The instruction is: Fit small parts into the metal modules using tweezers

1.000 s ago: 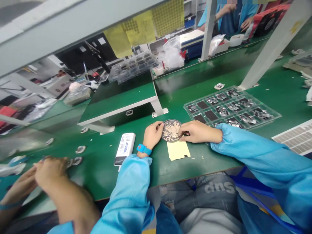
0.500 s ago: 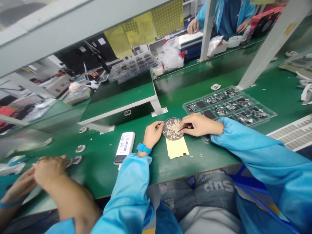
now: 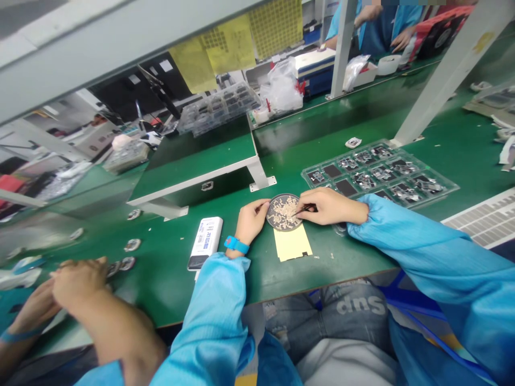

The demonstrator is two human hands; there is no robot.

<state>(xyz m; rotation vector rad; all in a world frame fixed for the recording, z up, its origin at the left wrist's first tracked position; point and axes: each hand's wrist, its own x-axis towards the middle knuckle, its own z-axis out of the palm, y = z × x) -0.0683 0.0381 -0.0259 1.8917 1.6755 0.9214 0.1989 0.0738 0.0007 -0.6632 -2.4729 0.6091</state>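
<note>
A round dark disc [image 3: 281, 213] speckled with several small pale pieces lies on the green bench [image 3: 354, 123]. My left hand [image 3: 251, 220] is closed on the disc's left rim, fingers curled. Pinched in my right hand [image 3: 330, 206] are thin tweezers [image 3: 302, 210], their tip over the disc's right side. A pale yellow sheet [image 3: 293, 244] lies just under the disc, toward me. Both my arms wear blue sleeves, and a blue band sits on my left wrist.
A clear tray [image 3: 380, 174] of small dark parts sits right of my hands. A white device [image 3: 206, 242] lies to the left. A raised green stand [image 3: 201, 166] is behind. Another person's hands [image 3: 76, 281] work at lower left among small round parts. Other workers stand far back.
My right hand moved up from the disc's lower right edge to its right side, and the tweezers now point onto the disc. The view shifted slightly.
</note>
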